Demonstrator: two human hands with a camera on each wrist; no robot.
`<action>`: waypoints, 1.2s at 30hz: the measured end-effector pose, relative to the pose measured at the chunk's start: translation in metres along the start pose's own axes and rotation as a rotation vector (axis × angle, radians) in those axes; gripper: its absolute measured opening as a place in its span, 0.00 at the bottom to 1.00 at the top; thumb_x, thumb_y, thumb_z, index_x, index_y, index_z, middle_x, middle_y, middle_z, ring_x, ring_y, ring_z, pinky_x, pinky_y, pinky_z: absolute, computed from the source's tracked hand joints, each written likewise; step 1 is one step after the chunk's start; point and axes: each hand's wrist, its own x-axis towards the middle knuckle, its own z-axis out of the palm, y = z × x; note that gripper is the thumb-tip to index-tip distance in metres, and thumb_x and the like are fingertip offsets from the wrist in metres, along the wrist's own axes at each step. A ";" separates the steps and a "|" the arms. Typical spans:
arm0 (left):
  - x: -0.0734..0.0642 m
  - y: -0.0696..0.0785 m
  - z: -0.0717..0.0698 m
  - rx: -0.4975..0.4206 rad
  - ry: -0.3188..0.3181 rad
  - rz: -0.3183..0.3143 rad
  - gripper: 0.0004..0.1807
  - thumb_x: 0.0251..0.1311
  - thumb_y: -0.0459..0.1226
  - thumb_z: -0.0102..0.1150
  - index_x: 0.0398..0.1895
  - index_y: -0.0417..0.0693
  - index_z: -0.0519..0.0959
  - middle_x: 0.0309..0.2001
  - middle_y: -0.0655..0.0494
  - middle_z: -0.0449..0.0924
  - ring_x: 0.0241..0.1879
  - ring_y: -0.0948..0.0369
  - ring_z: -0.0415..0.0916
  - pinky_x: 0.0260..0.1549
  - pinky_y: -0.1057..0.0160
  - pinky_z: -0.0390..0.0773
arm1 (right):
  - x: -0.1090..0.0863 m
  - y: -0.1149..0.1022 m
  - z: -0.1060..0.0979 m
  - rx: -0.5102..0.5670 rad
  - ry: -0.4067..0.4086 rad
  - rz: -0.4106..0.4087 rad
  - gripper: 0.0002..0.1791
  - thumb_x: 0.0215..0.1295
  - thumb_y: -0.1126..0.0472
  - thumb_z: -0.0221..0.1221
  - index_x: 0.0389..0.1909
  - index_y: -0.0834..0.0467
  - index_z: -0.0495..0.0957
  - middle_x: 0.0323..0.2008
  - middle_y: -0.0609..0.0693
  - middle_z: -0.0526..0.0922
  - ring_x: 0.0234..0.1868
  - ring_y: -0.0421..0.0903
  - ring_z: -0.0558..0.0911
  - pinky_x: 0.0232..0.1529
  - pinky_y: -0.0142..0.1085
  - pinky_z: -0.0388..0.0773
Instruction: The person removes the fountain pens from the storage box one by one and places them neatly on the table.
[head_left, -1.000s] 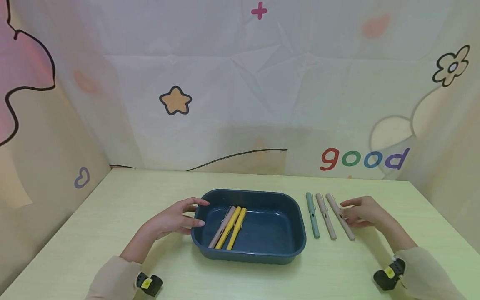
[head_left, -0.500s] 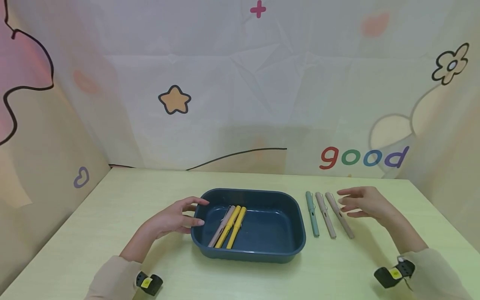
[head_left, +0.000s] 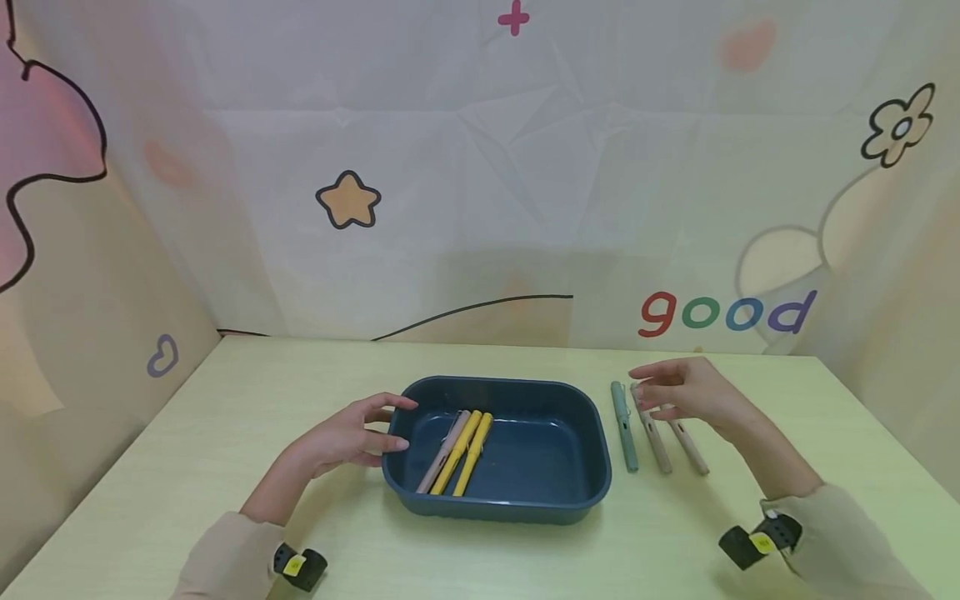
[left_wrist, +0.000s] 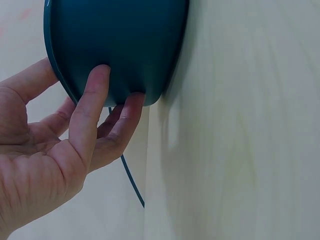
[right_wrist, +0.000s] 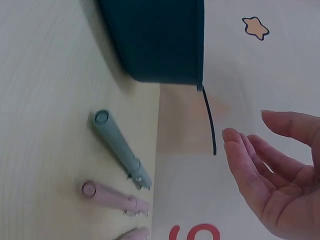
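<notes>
My left hand rests at the left end of a dark blue rectangular bin. In the left wrist view its fingertips touch the bin's outer end wall. Inside, toward the left, a pinkish-grey pen lies beside two yellow pens. My right hand hovers with loosely bent fingers and nothing between them. It overlaps the tops of two pinkish-grey pens, the middle pen and the rightmost pen. Left of these a teal pen lies on the table, nearest the bin.
The pale wooden table carries the bin and the loose pens. A printed cloth backdrop rises behind it and along both sides. Black cameras are strapped at the left wrist and the right wrist.
My right hand has lifted away from the rightmost pen and moved left, over the tops of the pinkish-grey pens. The left hand and the bin have stayed put.
</notes>
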 end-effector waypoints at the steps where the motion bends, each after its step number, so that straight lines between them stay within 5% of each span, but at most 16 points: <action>1: 0.000 0.000 0.000 -0.001 0.002 -0.002 0.31 0.51 0.31 0.63 0.60 0.45 0.65 0.61 0.35 0.57 0.47 0.50 0.73 0.42 0.48 0.77 | 0.001 -0.002 0.002 0.004 -0.001 -0.003 0.27 0.61 0.61 0.58 0.56 0.73 0.66 0.43 0.63 0.80 0.38 0.48 0.82 0.39 0.39 0.80; 36: 0.003 -0.004 -0.001 -0.016 0.003 -0.010 0.32 0.50 0.33 0.64 0.60 0.47 0.65 0.62 0.36 0.57 0.46 0.51 0.74 0.42 0.49 0.77 | 0.044 -0.031 0.107 -0.023 -0.117 -0.135 0.21 0.55 0.66 0.62 0.49 0.71 0.73 0.44 0.64 0.80 0.43 0.52 0.81 0.47 0.41 0.76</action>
